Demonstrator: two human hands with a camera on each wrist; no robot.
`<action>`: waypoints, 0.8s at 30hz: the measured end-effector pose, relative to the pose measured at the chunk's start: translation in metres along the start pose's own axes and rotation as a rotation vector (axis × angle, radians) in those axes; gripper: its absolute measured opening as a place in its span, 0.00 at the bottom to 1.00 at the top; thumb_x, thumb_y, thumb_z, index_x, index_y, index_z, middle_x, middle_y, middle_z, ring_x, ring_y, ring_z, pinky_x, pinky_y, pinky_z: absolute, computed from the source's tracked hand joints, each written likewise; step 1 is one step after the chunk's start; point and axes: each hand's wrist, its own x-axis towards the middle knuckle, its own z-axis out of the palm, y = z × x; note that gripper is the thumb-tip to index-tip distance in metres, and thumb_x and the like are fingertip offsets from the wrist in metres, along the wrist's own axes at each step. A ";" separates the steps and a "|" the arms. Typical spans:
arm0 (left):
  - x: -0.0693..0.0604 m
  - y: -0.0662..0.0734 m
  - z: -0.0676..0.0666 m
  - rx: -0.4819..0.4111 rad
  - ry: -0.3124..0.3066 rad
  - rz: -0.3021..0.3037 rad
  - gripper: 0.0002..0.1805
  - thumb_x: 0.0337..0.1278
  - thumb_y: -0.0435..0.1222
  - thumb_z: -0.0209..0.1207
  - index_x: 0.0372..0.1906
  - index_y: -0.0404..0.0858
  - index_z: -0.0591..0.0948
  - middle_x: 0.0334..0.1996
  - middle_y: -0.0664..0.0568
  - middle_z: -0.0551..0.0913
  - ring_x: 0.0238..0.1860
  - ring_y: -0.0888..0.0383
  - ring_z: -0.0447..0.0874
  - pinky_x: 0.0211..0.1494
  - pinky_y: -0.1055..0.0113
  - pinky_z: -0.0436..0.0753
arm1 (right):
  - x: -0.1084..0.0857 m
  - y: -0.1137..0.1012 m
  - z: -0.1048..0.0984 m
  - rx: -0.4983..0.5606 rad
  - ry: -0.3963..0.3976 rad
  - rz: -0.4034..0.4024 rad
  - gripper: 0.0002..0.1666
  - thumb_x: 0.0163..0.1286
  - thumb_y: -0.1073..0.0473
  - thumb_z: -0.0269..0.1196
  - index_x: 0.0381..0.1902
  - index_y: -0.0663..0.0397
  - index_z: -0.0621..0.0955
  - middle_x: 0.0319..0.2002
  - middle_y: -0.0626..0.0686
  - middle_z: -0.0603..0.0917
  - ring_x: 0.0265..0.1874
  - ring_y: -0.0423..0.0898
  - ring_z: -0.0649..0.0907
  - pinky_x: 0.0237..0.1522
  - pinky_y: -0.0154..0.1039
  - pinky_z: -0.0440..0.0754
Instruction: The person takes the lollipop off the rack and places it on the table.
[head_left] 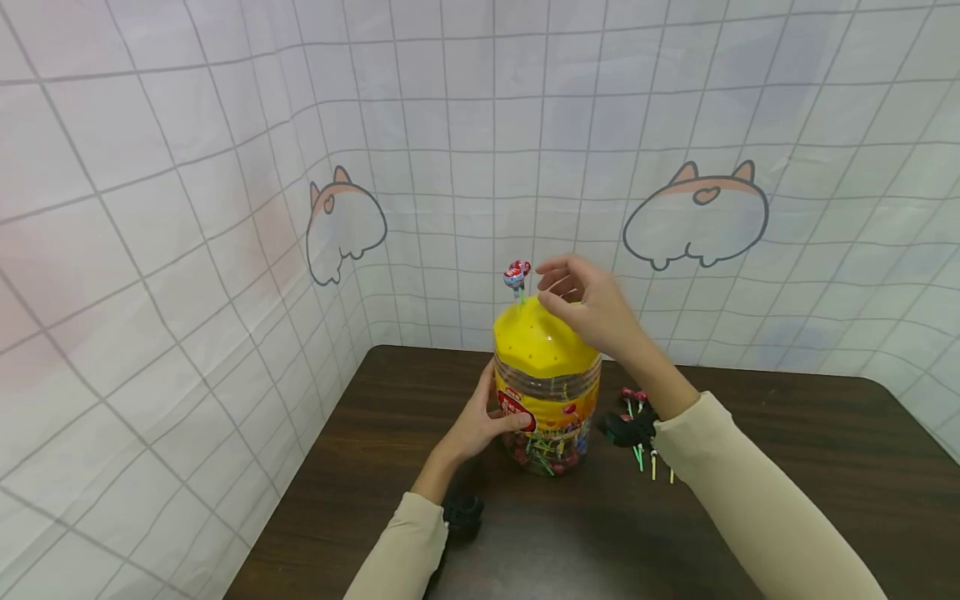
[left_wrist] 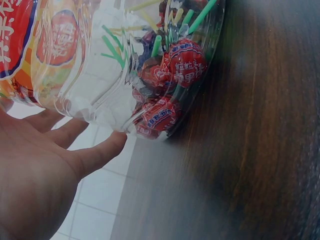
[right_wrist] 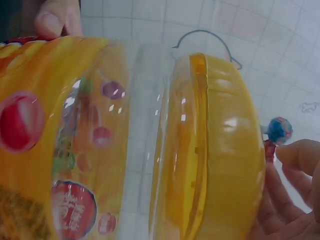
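A tall clear plastic lollipop jar (head_left: 551, 417) with a yellow lid (head_left: 546, 337) stands upright on the table. Its lid has small holes. Wrapped lollipops (left_wrist: 186, 62) with green and yellow sticks lie in the bottom. My left hand (head_left: 480, 421) holds the jar's side, thumb across the label, fingers round the far side. Two lollipops (head_left: 516, 275) rise from the lid on their sticks, heads up. Just right of these heads, my right hand (head_left: 588, 304) hovers over the lid with loosely bent fingers, and I see nothing held in it.
More lollipops (head_left: 637, 454) lie on the dark wooden table (head_left: 787, 467) right of the jar, partly hidden by a black wrist device (head_left: 630, 429). Another black device (head_left: 463, 512) is at the left wrist. A white grid-patterned curtain (head_left: 480, 125) hangs behind and left of the table.
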 end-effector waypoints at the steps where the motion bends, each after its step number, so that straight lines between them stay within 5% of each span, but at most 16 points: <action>1: 0.000 0.000 0.000 0.002 0.001 -0.001 0.56 0.58 0.56 0.70 0.80 0.70 0.43 0.72 0.49 0.65 0.71 0.49 0.69 0.72 0.42 0.74 | 0.003 -0.002 0.003 0.003 -0.004 0.021 0.21 0.72 0.61 0.62 0.62 0.57 0.77 0.51 0.60 0.84 0.47 0.56 0.84 0.55 0.54 0.84; 8: 0.001 0.000 -0.001 -0.010 -0.004 0.000 0.56 0.58 0.57 0.70 0.80 0.71 0.43 0.73 0.50 0.65 0.71 0.49 0.68 0.72 0.43 0.74 | 0.020 -0.003 0.013 -0.005 -0.026 0.124 0.24 0.73 0.60 0.62 0.65 0.53 0.74 0.57 0.59 0.82 0.52 0.56 0.83 0.58 0.56 0.83; 24: 0.000 0.000 -0.002 -0.018 -0.017 0.000 0.55 0.62 0.52 0.68 0.81 0.66 0.41 0.76 0.48 0.62 0.73 0.47 0.66 0.73 0.41 0.73 | 0.031 0.000 0.017 -0.011 -0.039 0.103 0.22 0.72 0.65 0.63 0.63 0.53 0.76 0.48 0.58 0.85 0.44 0.54 0.84 0.54 0.51 0.84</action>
